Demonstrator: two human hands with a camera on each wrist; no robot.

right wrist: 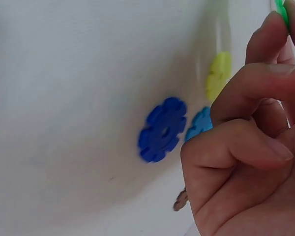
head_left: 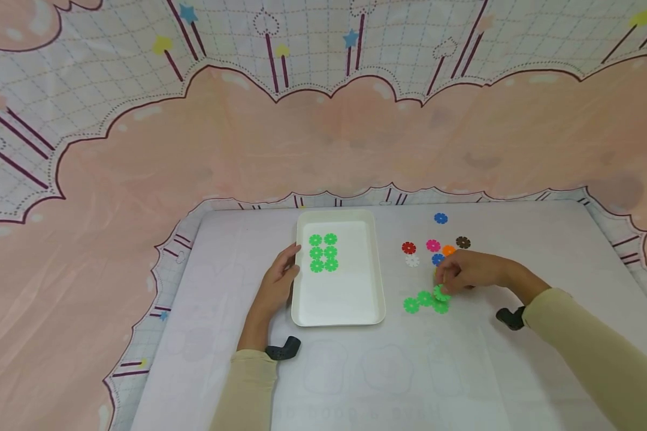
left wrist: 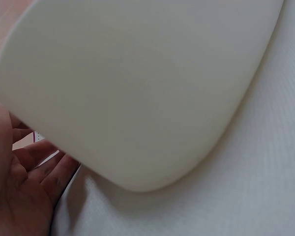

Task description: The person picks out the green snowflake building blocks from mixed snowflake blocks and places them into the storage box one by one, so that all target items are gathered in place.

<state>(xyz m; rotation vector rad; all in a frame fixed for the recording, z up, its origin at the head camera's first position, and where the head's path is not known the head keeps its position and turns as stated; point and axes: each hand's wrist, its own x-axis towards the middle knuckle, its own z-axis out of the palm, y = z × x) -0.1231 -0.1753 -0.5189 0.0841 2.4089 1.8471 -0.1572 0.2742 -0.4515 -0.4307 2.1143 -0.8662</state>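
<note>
My left hand (head_left: 275, 280) touches the left rim of a white tray (head_left: 378, 269); in the left wrist view the tray's side (left wrist: 128, 98) partly hides its fingertips. Several green flower-shaped plastic discs (head_left: 316, 265) lie in two columns in the tray's upper left. To the right of the tray, my right hand (head_left: 471, 269) pinches a green disc between thumb and forefinger. Its edge (right wrist: 283, 14) shows in the right wrist view. Below those fingertips lies a small cluster of loose green discs (head_left: 425, 298) on the cloth.
Beyond the right hand lie discs in red (head_left: 408, 248), white (head_left: 412, 260), pink (head_left: 433, 245), orange (head_left: 449, 250), brown (head_left: 463, 242) and blue (head_left: 440, 218). A yellow disc (right wrist: 219, 76) is partly hidden by the fingers. White cloth (head_left: 334, 383) covers the table.
</note>
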